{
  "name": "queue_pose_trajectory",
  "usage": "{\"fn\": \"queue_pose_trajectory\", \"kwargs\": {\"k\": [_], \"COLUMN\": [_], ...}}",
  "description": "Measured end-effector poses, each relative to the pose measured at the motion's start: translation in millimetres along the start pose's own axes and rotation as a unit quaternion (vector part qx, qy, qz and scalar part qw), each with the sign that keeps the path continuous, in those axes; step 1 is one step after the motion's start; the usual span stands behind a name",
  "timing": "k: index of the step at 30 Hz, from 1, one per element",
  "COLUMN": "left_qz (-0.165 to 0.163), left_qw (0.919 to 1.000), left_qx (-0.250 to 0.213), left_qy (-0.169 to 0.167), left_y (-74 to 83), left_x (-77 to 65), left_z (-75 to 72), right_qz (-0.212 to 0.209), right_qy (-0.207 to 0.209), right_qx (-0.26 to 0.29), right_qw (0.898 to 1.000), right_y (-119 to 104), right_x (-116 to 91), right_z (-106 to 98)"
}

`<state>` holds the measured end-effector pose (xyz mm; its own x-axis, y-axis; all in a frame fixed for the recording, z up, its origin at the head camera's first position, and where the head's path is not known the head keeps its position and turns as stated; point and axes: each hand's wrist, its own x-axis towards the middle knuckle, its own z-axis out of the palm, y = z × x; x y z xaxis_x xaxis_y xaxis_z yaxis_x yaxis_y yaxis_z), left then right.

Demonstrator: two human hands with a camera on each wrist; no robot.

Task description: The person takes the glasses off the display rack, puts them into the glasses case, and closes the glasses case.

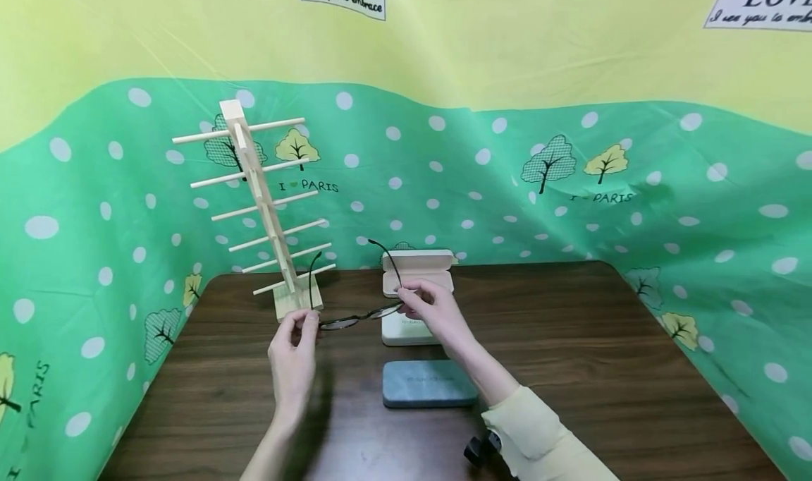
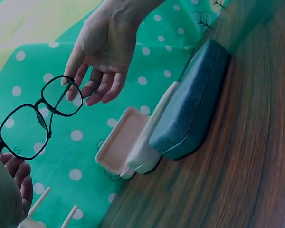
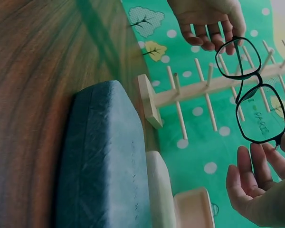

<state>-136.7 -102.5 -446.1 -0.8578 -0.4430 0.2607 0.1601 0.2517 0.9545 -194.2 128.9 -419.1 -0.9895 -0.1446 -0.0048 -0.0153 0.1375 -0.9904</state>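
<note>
Black-framed eyeglasses (image 1: 340, 323) are held up over the table between both hands, temples spread and pointing away toward the back. My left hand (image 1: 294, 357) pinches them at the left hinge, and my right hand (image 1: 438, 316) pinches the right hinge. Both lenses show clearly in the left wrist view, where the glasses (image 2: 38, 105) hang in front of the backdrop. Just behind the right hand stands a white glasses case (image 1: 406, 331) with its pink-lined lid (image 1: 419, 261) raised; the hand hides part of it. A closed blue glasses case (image 1: 428, 384) lies nearer.
A wooden rack (image 1: 265, 202) with several pegs on each side stands at the back left, close beyond the left hand. Near the right sleeve, a small black object (image 1: 477, 451) shows. A green and yellow cloth (image 1: 482, 185) hangs behind the dark wooden table (image 1: 571, 368).
</note>
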Motion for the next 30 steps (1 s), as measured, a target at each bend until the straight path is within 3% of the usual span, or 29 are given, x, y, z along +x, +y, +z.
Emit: {"fn": "queue_pose_trajectory", "kwargs": {"k": [15, 30], "left_qz": [-0.016, -0.064], "left_qw": [0.9950, 0.9832], "left_qx": [-0.041, -0.096], "left_qy": [-0.090, -0.141], "left_y": [5.2, 6.1], "left_x": [-11.2, -18.2], "left_z": [34.5, 57.2], "right_qz": [0.002, -0.002], "right_qy": [0.063, 0.106], "right_qx": [-0.005, -0.020], "right_qw": [0.998, 0.994], "right_y": [17, 27], "right_x": [-32, -53], "right_z": [-40, -60]}}
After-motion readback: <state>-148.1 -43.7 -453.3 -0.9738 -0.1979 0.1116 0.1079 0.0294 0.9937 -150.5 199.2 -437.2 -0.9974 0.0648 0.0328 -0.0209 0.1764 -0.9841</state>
